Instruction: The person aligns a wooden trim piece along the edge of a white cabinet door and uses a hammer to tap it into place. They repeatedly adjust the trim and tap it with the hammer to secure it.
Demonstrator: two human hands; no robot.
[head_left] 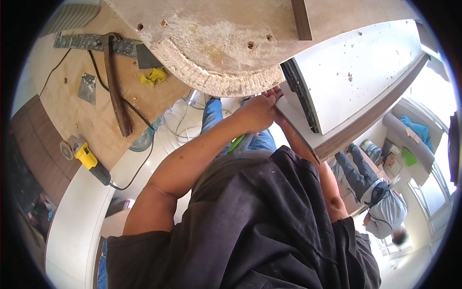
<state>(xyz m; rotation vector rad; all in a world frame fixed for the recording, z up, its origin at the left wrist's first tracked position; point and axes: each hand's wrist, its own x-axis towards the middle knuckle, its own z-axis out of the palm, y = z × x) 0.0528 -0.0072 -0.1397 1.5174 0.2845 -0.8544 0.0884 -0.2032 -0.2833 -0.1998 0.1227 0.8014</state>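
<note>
In front of my waist, my left hand is closed, with a green-and-grey handled tool sticking out beneath it. Its working end is hidden, so its exact kind cannot be told. My right hand is mostly covered by the left hand and by a board with a brown edge. A few of its fingers show near the board's corner, but their grip is hidden. My right forearm passes beneath that board. Just above both hands is the rough, curved edge of a wooden panel.
A hammer, a yellow angle grinder with a cord, a metal plate and a crumpled yellow piece lie on the left worktop. A white panel rests on the right. Another person stands at far right.
</note>
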